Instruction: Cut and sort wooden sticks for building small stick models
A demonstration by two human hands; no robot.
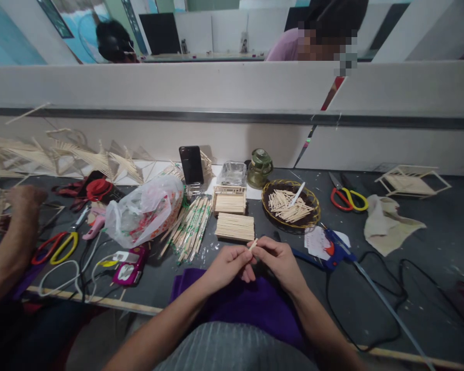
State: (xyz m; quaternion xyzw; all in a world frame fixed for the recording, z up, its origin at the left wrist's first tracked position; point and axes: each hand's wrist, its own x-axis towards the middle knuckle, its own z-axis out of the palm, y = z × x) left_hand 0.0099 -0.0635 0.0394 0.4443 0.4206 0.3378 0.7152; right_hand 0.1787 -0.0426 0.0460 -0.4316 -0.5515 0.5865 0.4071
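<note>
My left hand (232, 264) and my right hand (275, 257) meet above a purple cloth (235, 304) at the table's near edge. Between their fingertips they pinch a small pale wooden stick (253, 245). Just beyond my hands lies a flat block of wooden sticks (235, 226) set side by side. Behind it stands a small stick-built piece (229, 200) with a raised back. A round wicker basket (269, 219) to the right holds many short sticks and a white strip. A blue glue gun (334, 252) rests right of my right hand.
Wrapped chopsticks (193, 226), a plastic bag (147, 211) and a magenta device (131, 265) lie to the left. Scissors (348, 200), a rag (390, 224) and black cable (404, 288) are on the right. A phone (191, 164) stands behind. A co-worker's arm (13, 247) reaches in at far left.
</note>
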